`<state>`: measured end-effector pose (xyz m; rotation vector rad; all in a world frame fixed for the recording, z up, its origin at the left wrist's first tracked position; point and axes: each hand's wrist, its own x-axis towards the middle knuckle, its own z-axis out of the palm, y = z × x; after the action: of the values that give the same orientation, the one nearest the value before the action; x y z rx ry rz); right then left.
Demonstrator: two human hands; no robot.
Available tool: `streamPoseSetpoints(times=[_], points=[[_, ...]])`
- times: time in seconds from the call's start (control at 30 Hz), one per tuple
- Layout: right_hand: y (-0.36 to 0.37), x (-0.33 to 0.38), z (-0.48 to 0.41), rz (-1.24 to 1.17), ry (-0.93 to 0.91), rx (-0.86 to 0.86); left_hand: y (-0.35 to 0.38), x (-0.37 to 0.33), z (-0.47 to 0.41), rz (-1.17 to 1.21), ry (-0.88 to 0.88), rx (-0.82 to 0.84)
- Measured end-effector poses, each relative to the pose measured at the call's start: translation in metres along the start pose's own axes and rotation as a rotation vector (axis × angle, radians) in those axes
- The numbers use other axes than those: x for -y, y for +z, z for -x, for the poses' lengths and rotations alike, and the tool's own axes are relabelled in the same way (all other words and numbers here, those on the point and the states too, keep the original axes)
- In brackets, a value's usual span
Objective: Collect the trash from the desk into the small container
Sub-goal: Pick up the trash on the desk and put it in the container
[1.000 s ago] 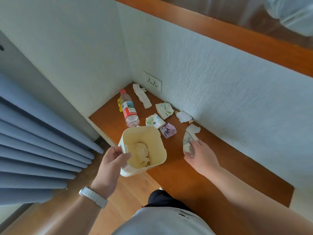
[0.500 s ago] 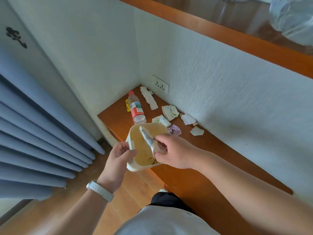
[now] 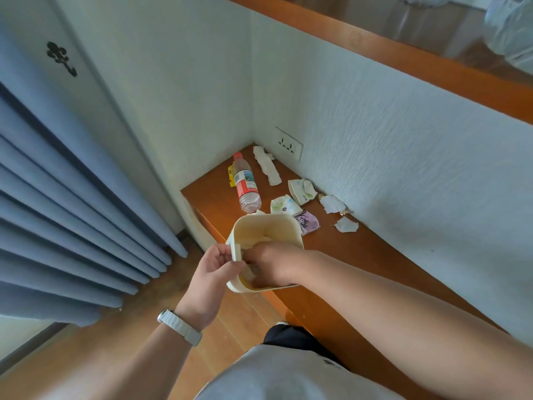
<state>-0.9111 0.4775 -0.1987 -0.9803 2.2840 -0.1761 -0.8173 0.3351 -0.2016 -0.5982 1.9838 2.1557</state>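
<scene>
Two hands meet at the small container (image 3: 268, 226) in our head view. It is held at the tabletop's (image 3: 360, 255) left edge, its mouth tipped toward us. Our left hand (image 3: 213, 269) grips its rim at 8 o'clock. Our right hand (image 3: 274, 264) reaches down inside it; the fingers are hidden, so we cannot tell whether they clasp anything. From the container, a plastic bottle (image 3: 246, 186) lies at 11 o'clock, a purple wrapper (image 3: 308, 225) sits just beside the rim at 2 o'clock, and torn paper scraps (image 3: 301, 190) lie at 1 o'clock by the wall.
</scene>
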Motion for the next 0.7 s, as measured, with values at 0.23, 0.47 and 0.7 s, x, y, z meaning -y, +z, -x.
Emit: streamPoseSetpoints(times=[0.23, 0.47, 0.7], points=[[-0.02, 0.007, 0.016, -0.192, 0.01, -0.002, -0.006, 0.002, -0.002, 0.019, -0.017, -0.021], [-0.036, -0.016, 0.055, -0.229, -0.012, -0.334, -0.013, 0.002, -0.012, 0.031, -0.009, -0.065], [-0.007, -0.11, 0.068, -0.252, 0.327, -0.454, -0.006, 0.006, -0.033, 0.02, -0.053, -0.076]])
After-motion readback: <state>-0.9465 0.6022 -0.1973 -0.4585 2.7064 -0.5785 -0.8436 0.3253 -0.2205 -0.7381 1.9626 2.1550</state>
